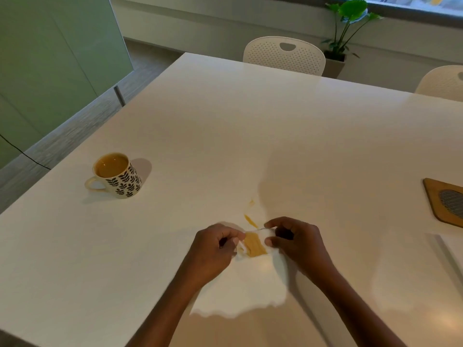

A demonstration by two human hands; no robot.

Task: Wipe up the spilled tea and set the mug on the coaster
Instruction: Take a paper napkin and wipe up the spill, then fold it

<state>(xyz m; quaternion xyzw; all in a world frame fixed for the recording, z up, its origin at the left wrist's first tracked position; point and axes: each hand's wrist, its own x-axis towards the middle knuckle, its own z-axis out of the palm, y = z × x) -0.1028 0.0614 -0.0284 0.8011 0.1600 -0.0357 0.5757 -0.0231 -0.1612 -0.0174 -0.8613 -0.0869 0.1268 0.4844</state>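
A cream mug [117,177] with a black leaf pattern stands upright at the left of the white table [250,126], full of brown tea, handle to the left. A white paper towel [245,284] lies near the front edge with a brown wet stain at its top. My left hand [215,249] and my right hand [295,242] each pinch the towel's upper edge, one on either side of the stain. Small streaks of spilled tea [250,220] lie on the table just beyond the towel. A wooden coaster [441,204] with a grey centre sits at the right edge.
Two white perforated chairs [284,56] stand along the far side of the table. A potted plant [343,33] is behind them by the window. The table's left edge runs diagonally beside a grey floor and a green wall.
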